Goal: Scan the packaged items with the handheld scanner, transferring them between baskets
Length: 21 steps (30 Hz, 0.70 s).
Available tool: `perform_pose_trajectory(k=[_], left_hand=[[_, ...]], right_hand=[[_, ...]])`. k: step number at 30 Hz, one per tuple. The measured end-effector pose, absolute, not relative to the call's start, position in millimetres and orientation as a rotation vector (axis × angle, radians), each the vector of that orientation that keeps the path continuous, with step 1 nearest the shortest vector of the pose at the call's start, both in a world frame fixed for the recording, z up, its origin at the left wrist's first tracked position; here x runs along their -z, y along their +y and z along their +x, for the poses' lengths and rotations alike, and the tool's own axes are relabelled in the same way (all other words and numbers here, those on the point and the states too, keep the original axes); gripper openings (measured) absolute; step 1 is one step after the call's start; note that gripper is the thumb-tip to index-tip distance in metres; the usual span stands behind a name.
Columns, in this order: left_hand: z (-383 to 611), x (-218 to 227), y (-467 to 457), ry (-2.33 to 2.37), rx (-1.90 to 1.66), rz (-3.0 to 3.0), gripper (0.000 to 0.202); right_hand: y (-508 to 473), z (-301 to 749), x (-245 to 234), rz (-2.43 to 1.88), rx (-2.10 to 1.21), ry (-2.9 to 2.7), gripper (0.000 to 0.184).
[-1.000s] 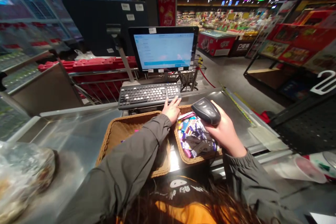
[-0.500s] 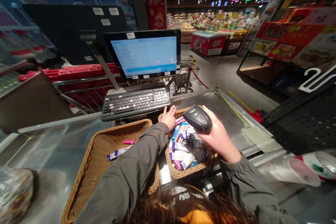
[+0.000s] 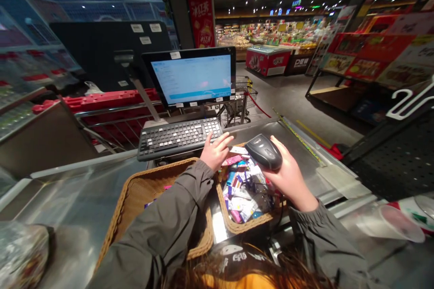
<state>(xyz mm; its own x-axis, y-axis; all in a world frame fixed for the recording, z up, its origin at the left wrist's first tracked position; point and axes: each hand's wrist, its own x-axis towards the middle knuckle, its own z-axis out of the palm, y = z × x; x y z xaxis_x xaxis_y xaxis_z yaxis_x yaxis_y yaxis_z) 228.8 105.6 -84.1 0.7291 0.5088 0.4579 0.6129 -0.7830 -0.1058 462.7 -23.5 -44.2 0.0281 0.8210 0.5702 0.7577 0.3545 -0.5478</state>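
Observation:
My right hand [image 3: 290,176] is wrapped round a black barcode scanner [image 3: 264,151], held over the far right part of a wicker basket [image 3: 242,227] full of small packets [image 3: 239,189]. At the near right edge of the keyboard [image 3: 179,137], my left hand [image 3: 217,150] has its fingers stretched out and nothing visible in it. Below that hand the packet basket's upper left corner is partly covered. A larger wicker basket [image 3: 125,194] lies under my left forearm, which hides most of the few items inside.
Behind the keyboard stands a lit monitor [image 3: 195,76], with a second dark screen [image 3: 105,56] seen from its back at left. A wrapped package [image 3: 23,253] sits at the lower left. A plastic cup [image 3: 393,223] and a can [image 3: 417,212] lie at right.
My left hand has lifted off the packet basket's far left corner toward the keyboard edge, its fingers spreading. The scanner stays in my right hand. The view has shifted slightly.

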Motion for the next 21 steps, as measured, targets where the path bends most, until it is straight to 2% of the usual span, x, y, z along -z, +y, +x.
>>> perform_pose_trajectory(k=[10, 16, 21], left_hand=[[183.9, 26.3, 101.2, -0.888, 0.924, -2.418, 0.027], [173.1, 24.8, 91.6, -0.847, 0.910, -2.386, 0.026], [162.8, 33.5, 87.6, -0.826, 0.892, -2.434, 0.025]], right_hand=[[-32.0, 431.9, 18.8, -1.348, 0.140, -1.835, 0.062], [-39.9, 408.8, 18.4, -1.366, 0.121, -1.982, 0.044], [-45.2, 397.9, 22.3, -1.381, 0.073, -2.024, 0.045]])
